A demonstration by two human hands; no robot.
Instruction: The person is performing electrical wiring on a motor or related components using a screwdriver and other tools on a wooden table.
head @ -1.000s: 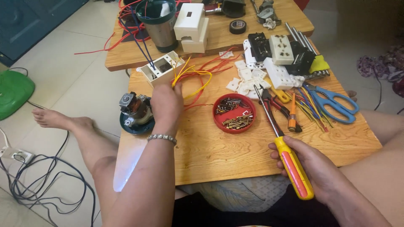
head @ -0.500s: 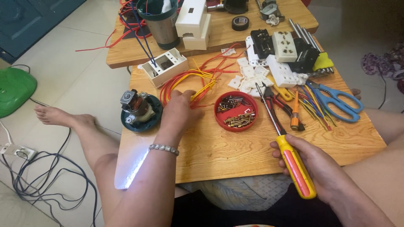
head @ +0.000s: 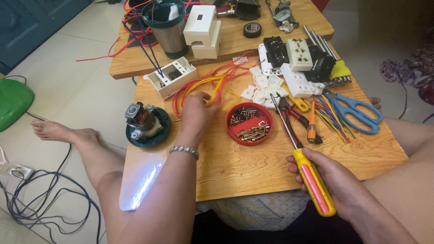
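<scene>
the left hand (head: 195,113) is pinched shut on the yellow wire (head: 216,90), which lies among the red wires (head: 192,88) near the desk's (head: 235,167) far left corner. the right hand (head: 337,183) grips the yellow-handled screwdriver (head: 307,169) at the near edge. tugging the wire could drag the white switch box (head: 172,77) or snag the red screw tray (head: 249,123). half a second ago the left hand lay flatter, not yet pinching.

- I see bright, even daylight across the table (head: 253,167).
- White glare streaks its near left corner.
- My left hand (head: 196,113) looks slightly motion-blurred.
- Shadows stay soft.
</scene>
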